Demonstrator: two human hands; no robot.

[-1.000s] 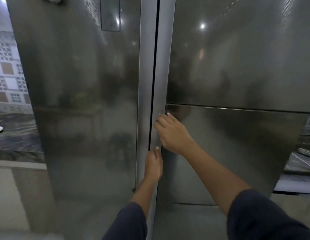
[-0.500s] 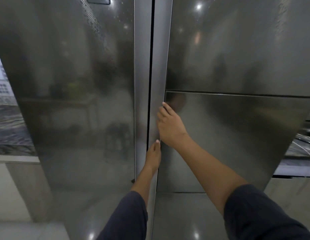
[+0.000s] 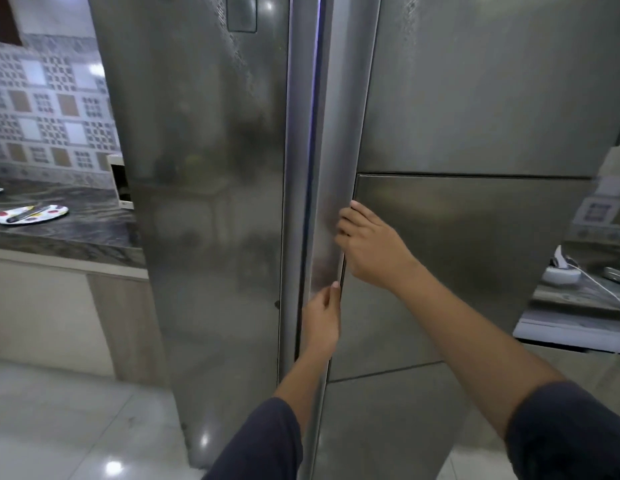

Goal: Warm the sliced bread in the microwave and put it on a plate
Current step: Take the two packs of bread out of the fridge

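Plate (image 3: 30, 214) on counter (image 3: 76, 233), left of frame; steel fridge (image 3: 204, 168) at centre
Both hands grip the right door (image 3: 475, 237) by its edge, right hand (image 3: 371, 244) above left hand (image 3: 322, 320)

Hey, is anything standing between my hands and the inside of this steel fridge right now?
Yes: the brushed steel right-hand fridge door itself. It is barely cracked, with a thin blue-lit gap along its edge. The left hand and right hand both grip that edge. No bread is visible.
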